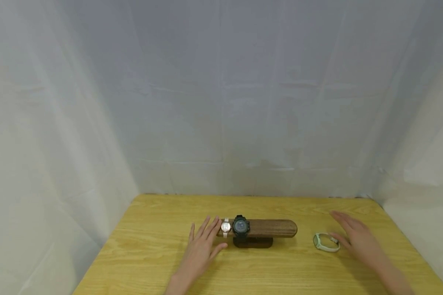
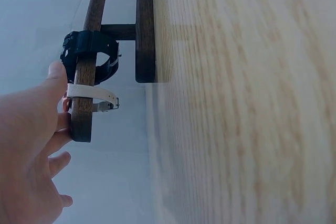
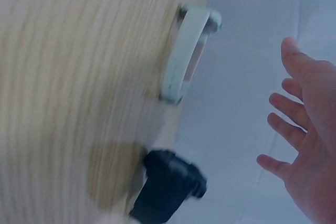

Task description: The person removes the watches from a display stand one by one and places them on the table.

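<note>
A wooden watch stand (image 1: 275, 228) with a rounded bar holds a small white-strapped watch (image 1: 226, 227) near its left end and a bulky black watch (image 1: 240, 225) beside it. My left hand (image 1: 200, 249) is at the bar's left end, fingers extended and touching it by the white watch; in the left wrist view both straps (image 2: 86, 92) hang looped round the bar. A pale green watch (image 1: 316, 242) lies on the table to the right of the stand. Over and beside it hovers my right hand (image 1: 359, 239), fingers extended, holding nothing.
The stand and green watch are on a yellow wood-grain table (image 1: 151, 229). White sheeting (image 1: 221, 123) hangs behind and at both sides. In the right wrist view a blurred black object (image 3: 168, 184), perhaps another watch, sits near the green one.
</note>
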{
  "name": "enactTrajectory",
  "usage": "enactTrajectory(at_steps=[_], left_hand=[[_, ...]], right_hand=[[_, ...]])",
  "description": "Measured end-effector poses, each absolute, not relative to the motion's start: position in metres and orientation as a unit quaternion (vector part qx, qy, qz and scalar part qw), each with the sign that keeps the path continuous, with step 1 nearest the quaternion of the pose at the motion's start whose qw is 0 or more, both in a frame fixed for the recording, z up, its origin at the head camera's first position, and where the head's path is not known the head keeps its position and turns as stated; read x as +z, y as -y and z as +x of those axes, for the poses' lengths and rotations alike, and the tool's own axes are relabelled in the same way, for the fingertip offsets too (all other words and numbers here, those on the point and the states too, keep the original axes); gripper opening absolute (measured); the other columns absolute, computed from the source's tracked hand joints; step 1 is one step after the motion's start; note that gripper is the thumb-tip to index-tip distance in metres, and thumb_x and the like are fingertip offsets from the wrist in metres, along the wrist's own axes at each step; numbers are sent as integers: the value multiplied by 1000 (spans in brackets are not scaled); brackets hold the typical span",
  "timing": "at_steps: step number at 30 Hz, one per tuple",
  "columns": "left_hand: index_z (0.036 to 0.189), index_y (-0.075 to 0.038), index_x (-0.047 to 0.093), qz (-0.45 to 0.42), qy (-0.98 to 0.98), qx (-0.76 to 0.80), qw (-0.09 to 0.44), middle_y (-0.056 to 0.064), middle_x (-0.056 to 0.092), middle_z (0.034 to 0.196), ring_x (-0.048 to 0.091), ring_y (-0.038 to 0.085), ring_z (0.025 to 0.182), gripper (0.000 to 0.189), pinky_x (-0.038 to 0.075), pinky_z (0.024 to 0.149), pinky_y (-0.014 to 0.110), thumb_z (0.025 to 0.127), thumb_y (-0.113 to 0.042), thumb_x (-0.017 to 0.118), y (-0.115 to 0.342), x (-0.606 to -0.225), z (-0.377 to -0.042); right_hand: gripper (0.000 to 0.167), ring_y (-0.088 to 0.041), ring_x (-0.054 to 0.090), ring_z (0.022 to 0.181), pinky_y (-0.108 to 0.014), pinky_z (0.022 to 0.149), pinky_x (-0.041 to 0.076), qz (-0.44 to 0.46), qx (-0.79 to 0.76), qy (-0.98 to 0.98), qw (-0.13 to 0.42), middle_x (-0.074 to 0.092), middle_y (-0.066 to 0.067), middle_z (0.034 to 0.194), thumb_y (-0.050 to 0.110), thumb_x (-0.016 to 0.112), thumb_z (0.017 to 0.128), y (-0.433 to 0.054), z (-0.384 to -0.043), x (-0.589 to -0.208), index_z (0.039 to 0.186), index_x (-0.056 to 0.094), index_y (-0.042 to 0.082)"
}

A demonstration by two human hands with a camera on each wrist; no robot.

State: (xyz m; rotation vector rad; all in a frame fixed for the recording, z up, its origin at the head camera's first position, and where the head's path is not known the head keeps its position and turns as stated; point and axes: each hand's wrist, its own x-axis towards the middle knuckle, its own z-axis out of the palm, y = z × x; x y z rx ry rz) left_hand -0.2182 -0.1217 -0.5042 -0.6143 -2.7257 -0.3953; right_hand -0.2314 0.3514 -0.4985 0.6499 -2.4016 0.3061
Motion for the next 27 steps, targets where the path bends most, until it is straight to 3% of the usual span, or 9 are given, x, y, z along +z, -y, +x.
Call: enactTrajectory(at_steps=[10,17,23,27], left_hand=[[156,-11,39,-216,952,-138,168,7,39,161,26,31,152,72,13,120,66,102,-58,42,123,-507,-220],[156,-11,39,-214,952,-142,167,6,38,161,28,32,151,72,14,120,66,102,-59,40,122,-506,-219],[156,-12,39,-215,951,-143,168,7,39,161,28,32,151,72,13,120,66,102,-59,39,122,-507,-220],[156,-12,38,-217,950,-144,172,7,40,160,29,33,151,70,13,120,67,101,-55,47,121,-507,-220]], right_hand=[[74,-41,55,125,-66,97,43,253,129,916,284,56,-20,142,22,81,85,-294,-239,-493,150,48,8],[73,-41,54,128,-64,96,49,295,131,896,306,55,-20,144,21,80,84,-256,-242,-491,147,50,2],[72,-38,51,134,-64,100,48,306,127,901,278,51,-16,150,32,75,91,-227,-240,-494,151,46,7],[70,-35,52,134,-63,99,49,326,114,895,281,52,-15,149,38,71,93,-211,-240,-498,150,48,7]])
